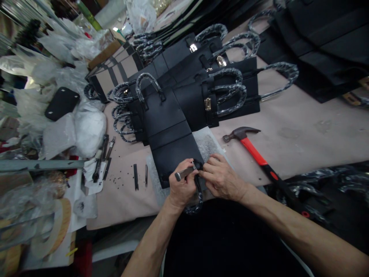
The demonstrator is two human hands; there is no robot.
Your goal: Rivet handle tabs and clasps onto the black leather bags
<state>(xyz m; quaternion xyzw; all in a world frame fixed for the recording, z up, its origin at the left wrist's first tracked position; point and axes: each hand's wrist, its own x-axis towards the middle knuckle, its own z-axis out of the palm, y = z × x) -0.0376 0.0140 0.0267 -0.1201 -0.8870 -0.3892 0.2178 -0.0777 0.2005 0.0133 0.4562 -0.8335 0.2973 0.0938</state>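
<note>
A black leather bag panel (170,132) lies over a pale slab (211,142) at the table's front edge. My left hand (182,182) is closed around a short metal punch (184,174), tilted over the panel's near edge. My right hand (220,175) has its fingers curled in a pinch at the base of a plastic-wrapped handle (199,194) that hangs toward my body. What exactly sits between those fingertips is hidden. Right of my hands lies a claw hammer (253,151) with a red and black grip.
Black bag pieces (198,92) with wrapped handles and gold clasps are piled behind. Two thin tools, a dark strip (135,177) and a metal rod (146,176), lie left of the panel. Plastic bags (89,127) crowd the left side. More black panels (323,46) rest at far right.
</note>
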